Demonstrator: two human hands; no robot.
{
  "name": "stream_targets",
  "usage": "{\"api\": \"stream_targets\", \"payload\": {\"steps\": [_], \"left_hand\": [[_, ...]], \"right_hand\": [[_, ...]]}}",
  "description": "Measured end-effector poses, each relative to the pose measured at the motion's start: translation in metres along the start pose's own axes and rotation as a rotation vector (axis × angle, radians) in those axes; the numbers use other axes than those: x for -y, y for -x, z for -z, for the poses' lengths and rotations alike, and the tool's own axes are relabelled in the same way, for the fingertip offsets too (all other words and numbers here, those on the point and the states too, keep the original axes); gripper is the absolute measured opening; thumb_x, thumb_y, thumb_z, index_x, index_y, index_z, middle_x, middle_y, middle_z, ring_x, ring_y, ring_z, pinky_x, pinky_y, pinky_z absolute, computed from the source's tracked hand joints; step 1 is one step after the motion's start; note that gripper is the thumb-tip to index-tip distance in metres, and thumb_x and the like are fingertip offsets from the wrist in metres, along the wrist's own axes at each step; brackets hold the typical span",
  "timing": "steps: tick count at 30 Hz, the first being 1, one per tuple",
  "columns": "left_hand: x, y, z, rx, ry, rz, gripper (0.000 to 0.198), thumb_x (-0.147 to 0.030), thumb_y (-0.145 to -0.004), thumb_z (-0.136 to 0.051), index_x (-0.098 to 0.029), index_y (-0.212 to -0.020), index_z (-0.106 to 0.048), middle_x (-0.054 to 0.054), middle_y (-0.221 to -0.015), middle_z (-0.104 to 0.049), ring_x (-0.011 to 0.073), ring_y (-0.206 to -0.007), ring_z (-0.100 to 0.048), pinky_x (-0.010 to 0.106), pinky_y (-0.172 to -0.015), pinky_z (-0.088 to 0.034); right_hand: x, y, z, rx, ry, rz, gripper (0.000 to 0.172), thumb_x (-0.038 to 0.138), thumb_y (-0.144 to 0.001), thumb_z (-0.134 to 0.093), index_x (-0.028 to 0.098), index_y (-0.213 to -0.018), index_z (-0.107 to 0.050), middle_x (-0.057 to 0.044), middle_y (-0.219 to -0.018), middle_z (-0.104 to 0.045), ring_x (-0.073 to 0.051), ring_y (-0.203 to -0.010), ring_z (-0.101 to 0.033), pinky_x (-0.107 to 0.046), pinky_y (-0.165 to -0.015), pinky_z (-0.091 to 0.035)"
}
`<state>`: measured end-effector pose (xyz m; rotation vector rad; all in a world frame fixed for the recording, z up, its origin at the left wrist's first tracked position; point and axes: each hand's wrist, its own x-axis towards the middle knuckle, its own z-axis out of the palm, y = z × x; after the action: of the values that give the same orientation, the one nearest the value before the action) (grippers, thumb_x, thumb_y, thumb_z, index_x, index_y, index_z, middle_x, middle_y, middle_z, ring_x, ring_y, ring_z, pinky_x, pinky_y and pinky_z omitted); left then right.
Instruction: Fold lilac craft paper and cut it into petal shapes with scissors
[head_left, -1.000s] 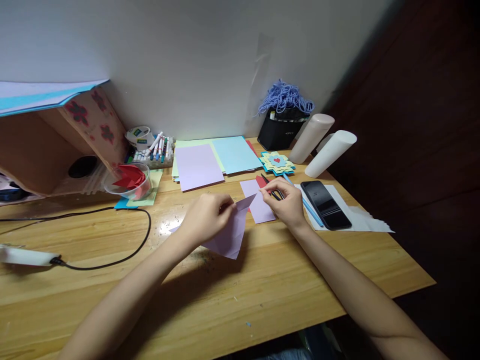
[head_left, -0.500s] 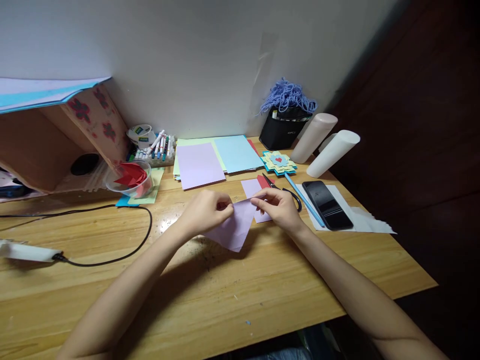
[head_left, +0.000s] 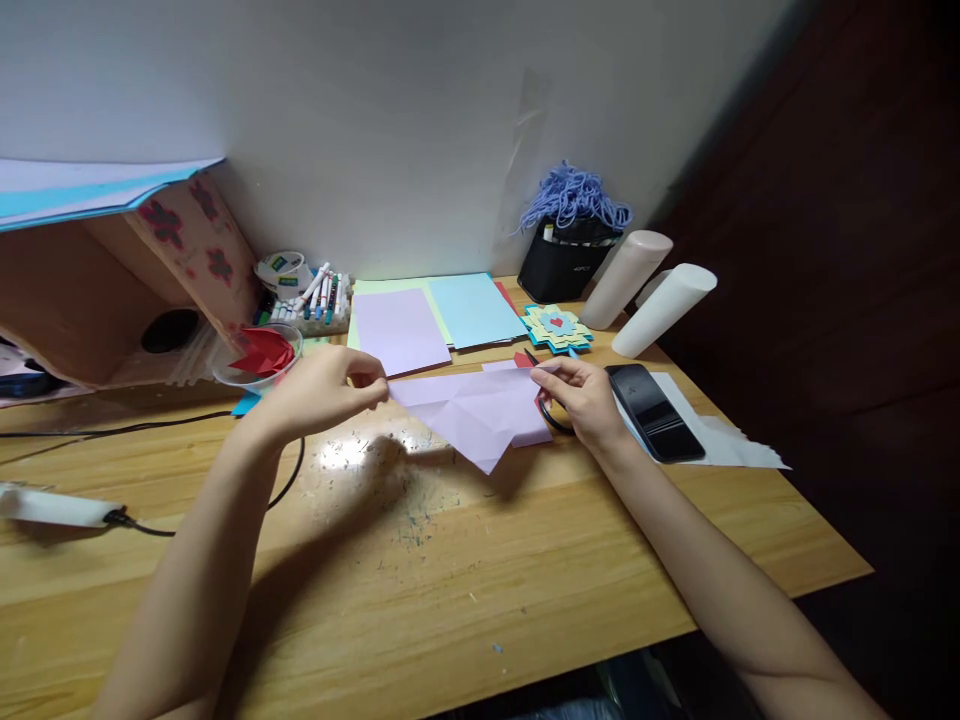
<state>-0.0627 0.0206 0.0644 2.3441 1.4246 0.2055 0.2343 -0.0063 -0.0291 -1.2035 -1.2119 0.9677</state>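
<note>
A creased sheet of light purple paper (head_left: 472, 412) is stretched between my two hands above the wooden table. My left hand (head_left: 322, 392) pinches its left corner between thumb and fingers. At its right corner, my right hand (head_left: 576, 397) pinches the paper the same way. The sheet's lower corner hangs down to a point, and crossing fold lines show in its middle. Behind and below it, scissors (head_left: 555, 418) with dark handles lie partly hidden by the paper and my right hand. Another light purple piece (head_left: 534, 436) shows underneath.
Stacked coloured sheets (head_left: 401, 330) lie at the back. A plastic bowl with red folded paper (head_left: 264, 352), markers (head_left: 321, 295) and a cardboard box (head_left: 202, 250) stand left. To the right are a phone (head_left: 656, 412), white bottles (head_left: 665, 310) and a black pouch (head_left: 564, 265). A cable (head_left: 150, 428) crosses the left.
My left hand has moved left and up, and my right hand slightly right. The purple paper, bunched between the hands before, is now spread wide with its creases showing.
</note>
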Motion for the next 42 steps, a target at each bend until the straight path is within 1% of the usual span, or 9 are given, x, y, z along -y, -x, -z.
{"api": "stream_targets", "payload": {"steps": [5, 7, 10, 15, 24, 30, 35, 38, 42], "left_hand": [[0.003, 0.004, -0.005, -0.299, -0.325, 0.120, 0.019, -0.033, -0.074, -0.051, -0.019, -0.065, -0.060, 0.006, -0.067, -0.061, 0.0201, -0.064, -0.055, 0.027, -0.055, -0.034], [-0.007, 0.002, -0.014, -0.303, -0.303, -0.087, 0.016, -0.031, -0.074, -0.055, -0.020, -0.083, -0.062, 0.007, -0.089, -0.063, 0.0218, -0.079, -0.057, 0.028, -0.063, -0.039], [-0.027, -0.003, -0.035, -0.235, -0.287, -0.459, 0.044, -0.030, -0.071, -0.064, -0.020, -0.113, -0.052, 0.010, -0.125, -0.050, 0.0245, -0.109, -0.048, 0.035, -0.087, -0.039], [-0.043, -0.007, -0.063, -0.249, -0.406, -0.674, 0.022, -0.016, -0.088, -0.042, -0.016, -0.102, -0.058, 0.007, -0.108, -0.062, 0.0188, -0.098, -0.055, 0.034, -0.088, -0.038], [-0.042, -0.005, -0.078, -0.448, -0.276, -0.342, 0.028, -0.029, -0.087, -0.044, -0.015, -0.069, -0.061, 0.004, -0.067, -0.062, 0.0128, -0.059, -0.052, 0.024, -0.050, -0.030], [-0.042, -0.009, -0.080, -0.442, 0.062, -0.175, 0.034, -0.044, -0.081, -0.052, -0.016, -0.063, -0.058, 0.000, -0.058, -0.056, 0.0094, -0.050, -0.041, 0.022, -0.048, -0.025], [-0.022, -0.015, -0.061, -0.505, 0.375, 0.047, 0.040, -0.049, -0.081, -0.047, -0.013, -0.066, -0.059, 0.001, -0.060, -0.056, 0.0121, -0.056, -0.046, 0.022, -0.050, -0.029], [-0.005, -0.017, -0.047, -0.348, 0.423, 0.109, 0.038, -0.048, -0.078, -0.048, -0.013, -0.072, -0.061, 0.002, -0.066, -0.059, 0.0144, -0.060, -0.051, 0.023, -0.052, -0.033], [0.008, -0.016, -0.040, -0.149, 0.279, 0.182, 0.038, -0.042, -0.065, -0.064, -0.014, -0.090, -0.061, 0.007, -0.087, -0.063, 0.0199, -0.076, -0.056, 0.027, -0.063, -0.040]], "right_hand": [[-0.006, -0.003, 0.000, -0.015, -0.024, -0.053, 0.025, 0.039, -0.063, -0.072, 0.017, -0.070, -0.063, 0.002, -0.050, -0.055, -0.010, -0.044, -0.050, -0.023, -0.041, -0.040], [-0.009, -0.004, 0.000, -0.022, -0.041, -0.079, 0.025, 0.039, -0.062, -0.073, 0.017, -0.070, -0.064, 0.002, -0.051, -0.056, -0.010, -0.045, -0.051, -0.022, -0.042, -0.040], [-0.016, -0.005, 0.000, -0.023, -0.095, -0.136, 0.026, 0.036, -0.060, -0.075, 0.016, -0.071, -0.064, 0.002, -0.051, -0.056, -0.009, -0.046, -0.051, -0.020, -0.042, -0.041], [-0.019, -0.006, -0.002, 0.028, -0.189, -0.238, 0.025, 0.033, -0.060, -0.076, 0.014, -0.071, -0.064, 0.003, -0.053, -0.056, -0.006, -0.046, -0.049, -0.016, -0.041, -0.041], [0.006, 0.018, -0.028, 0.449, -0.235, -0.423, 0.044, 0.046, -0.072, -0.064, 0.018, -0.105, -0.055, -0.007, -0.085, -0.068, -0.015, -0.066, -0.066, -0.026, -0.061, -0.053], [-0.004, 0.022, -0.038, 0.348, -0.231, -0.410, 0.050, 0.031, -0.063, -0.073, 0.019, -0.105, -0.049, -0.004, -0.080, -0.067, -0.016, -0.067, -0.064, -0.027, -0.062, -0.051], [-0.009, 0.016, -0.028, 0.258, -0.173, -0.272, 0.068, 0.024, -0.069, -0.065, 0.027, -0.126, -0.029, 0.006, -0.067, -0.056, -0.011, -0.054, -0.057, -0.024, -0.053, -0.046], [-0.006, 0.013, -0.023, 0.213, -0.072, -0.114, 0.068, 0.020, -0.071, -0.061, 0.033, -0.129, -0.026, 0.005, -0.075, -0.055, -0.008, -0.050, -0.052, -0.021, -0.048, -0.044], [-0.002, 0.013, -0.018, 0.278, 0.150, 0.036, 0.030, 0.019, -0.077, -0.053, 0.024, -0.106, -0.054, -0.003, -0.094, -0.060, -0.014, -0.078, -0.058, -0.026, -0.066, -0.047]]}}
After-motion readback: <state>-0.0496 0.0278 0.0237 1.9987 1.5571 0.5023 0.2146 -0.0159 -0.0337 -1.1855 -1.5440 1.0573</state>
